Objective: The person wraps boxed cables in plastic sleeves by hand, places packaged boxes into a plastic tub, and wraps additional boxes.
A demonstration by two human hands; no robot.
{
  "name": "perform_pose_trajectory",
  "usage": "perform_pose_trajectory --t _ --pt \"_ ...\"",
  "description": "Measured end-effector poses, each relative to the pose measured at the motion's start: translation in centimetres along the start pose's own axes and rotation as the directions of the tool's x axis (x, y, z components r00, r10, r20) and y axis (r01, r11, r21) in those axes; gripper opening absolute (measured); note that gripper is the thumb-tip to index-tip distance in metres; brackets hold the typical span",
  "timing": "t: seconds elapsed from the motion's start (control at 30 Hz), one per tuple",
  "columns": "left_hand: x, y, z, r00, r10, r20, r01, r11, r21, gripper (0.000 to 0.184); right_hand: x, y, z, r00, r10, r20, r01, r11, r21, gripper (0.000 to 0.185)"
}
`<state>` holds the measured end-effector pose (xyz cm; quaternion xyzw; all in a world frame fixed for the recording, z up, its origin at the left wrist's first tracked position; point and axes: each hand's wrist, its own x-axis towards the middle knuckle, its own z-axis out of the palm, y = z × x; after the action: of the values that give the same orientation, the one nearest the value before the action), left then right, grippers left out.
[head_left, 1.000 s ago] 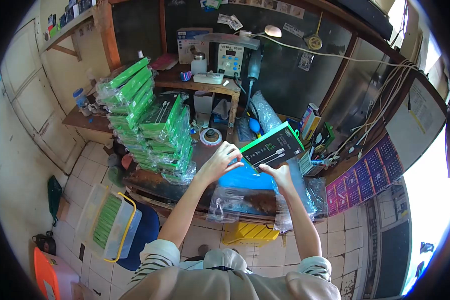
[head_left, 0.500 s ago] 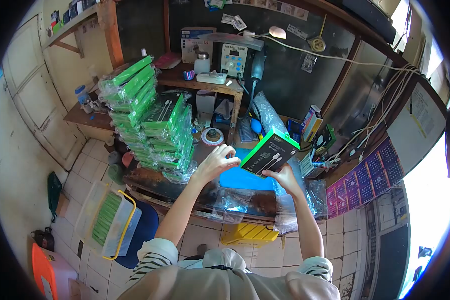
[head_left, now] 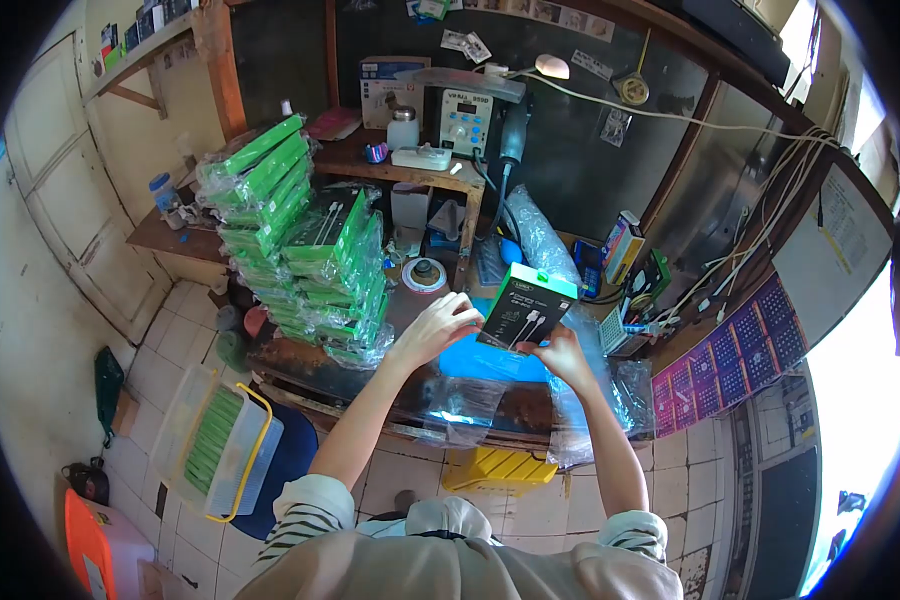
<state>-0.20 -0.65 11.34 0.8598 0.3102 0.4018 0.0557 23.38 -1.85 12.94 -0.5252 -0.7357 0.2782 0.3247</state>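
My right hand (head_left: 560, 352) grips a black and green charging cable box (head_left: 526, 312) by its lower right part, thumb across the front. The box is tilted above the blue mat (head_left: 485, 361), with a white cable printed on its face. At the box's left edge is my left hand (head_left: 438, 331), its fingers curled and pinched together. Whether those fingertips hold anything, or only touch the box, is not visible. Left of my hands stand two piles of similar cable boxes (head_left: 322, 225) in clear plastic wrap.
Clear plastic bags (head_left: 462, 410) lie along the desk's front edge. A roll of plastic wrap (head_left: 540, 235) and a pen basket (head_left: 622, 332) are at the right. A hot-air station (head_left: 464, 122) stands on the shelf behind. On the floor are a clear bin (head_left: 178, 440) and a yellow crate (head_left: 500, 470).
The cable box has moved left and turned more upright in my right hand. Its left edge is now at the fingertips of my left hand, which has hardly moved.
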Motion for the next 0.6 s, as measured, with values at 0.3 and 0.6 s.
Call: perform_pose_trajectory --t 0.3,0.6 --pt "0.1 1.1 1.9 0.922 -0.386 -0.020 0.308 0.764 -0.567 0.062 1.2 1.3 0.1 0.999 0.045 0.030 -0.047 0.995 0.085 0.046" --pt "1.3 0.5 3.1 0.828 -0.542 -0.144 0.257 0.596 -0.761 0.054 0.4 1.2 0.7 0.997 -0.071 -0.033 0.076 0.977 0.197 0.090"
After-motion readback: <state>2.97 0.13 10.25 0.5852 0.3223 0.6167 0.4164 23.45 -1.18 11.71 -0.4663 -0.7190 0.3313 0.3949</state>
